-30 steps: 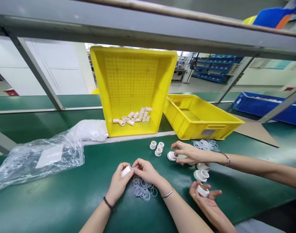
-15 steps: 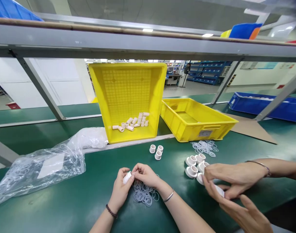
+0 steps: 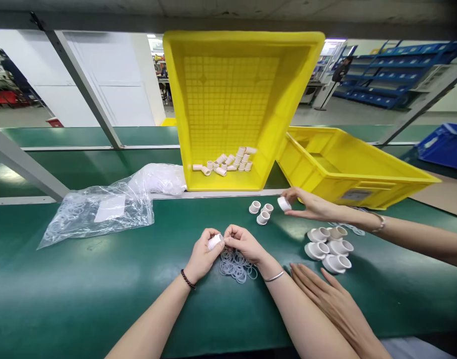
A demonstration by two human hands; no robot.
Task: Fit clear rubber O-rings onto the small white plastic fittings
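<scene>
Below frame centre, a white fitting (image 3: 215, 242) is still being worked, left hand (image 3: 202, 257) fingers clamped on it, right hand (image 3: 245, 244) fingers together at its rim, a co-worker's hand (image 3: 314, 205) newly extended.

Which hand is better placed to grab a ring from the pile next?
Probably the right hand: it's nearer the ring pile, while the left hand holds a white fitting.
</scene>
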